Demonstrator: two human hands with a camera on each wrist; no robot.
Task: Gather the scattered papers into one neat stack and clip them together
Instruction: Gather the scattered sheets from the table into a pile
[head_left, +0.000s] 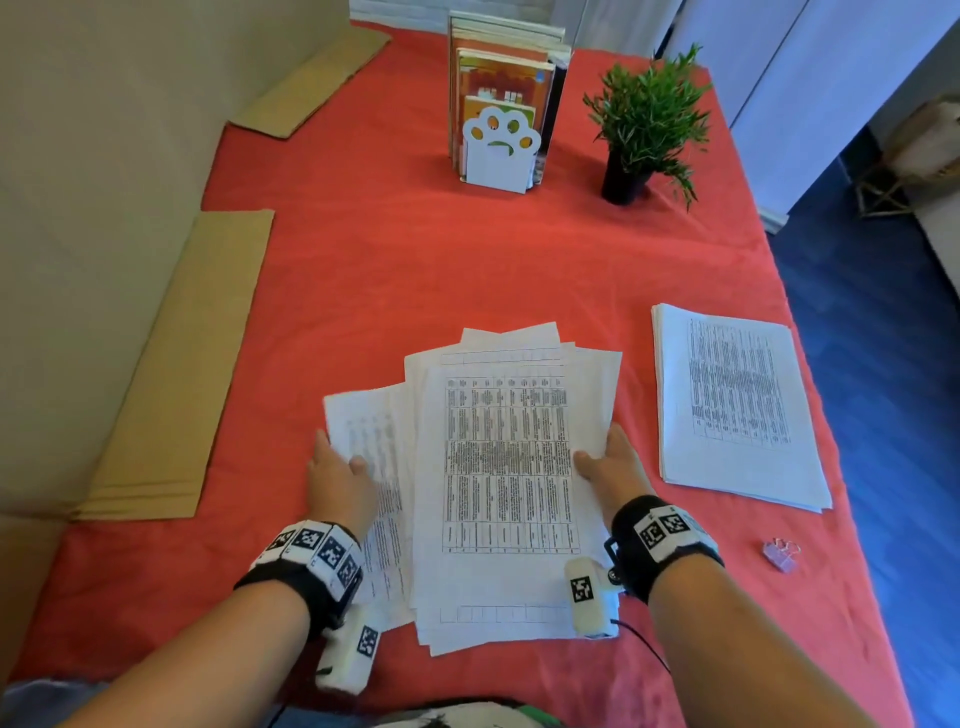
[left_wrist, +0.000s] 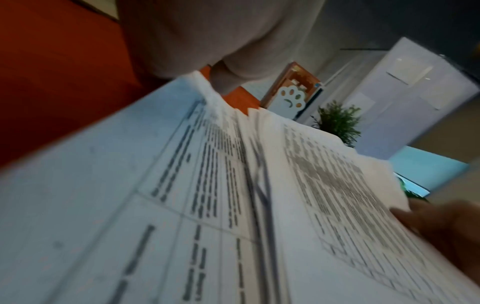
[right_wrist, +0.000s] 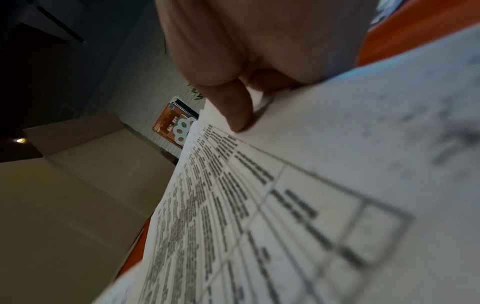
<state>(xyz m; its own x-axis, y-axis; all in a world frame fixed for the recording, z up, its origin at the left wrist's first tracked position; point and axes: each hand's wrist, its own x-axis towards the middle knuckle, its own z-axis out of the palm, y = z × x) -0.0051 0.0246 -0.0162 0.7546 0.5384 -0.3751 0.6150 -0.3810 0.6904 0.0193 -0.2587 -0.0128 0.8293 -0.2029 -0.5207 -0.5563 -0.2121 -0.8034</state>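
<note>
Your left hand (head_left: 340, 480) grips left edge of loose papers (head_left: 506, 483); your right hand (head_left: 613, 467) pinches right edge, thumb on top. Papers fanned, lying on red bench (head_left: 415, 270) between hands. Right of right hand: neat second stack (head_left: 737, 405); binder clips (head_left: 782, 555) nearer you. Ahead: bookend (head_left: 498, 150) with books, potted plant (head_left: 644, 124). Left of left hand: cardboard (head_left: 176, 374).

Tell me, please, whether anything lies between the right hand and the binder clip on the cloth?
Nothing visible does: only bare red cloth separates the right hand, which grips the loose papers, from the binder clip.
</note>
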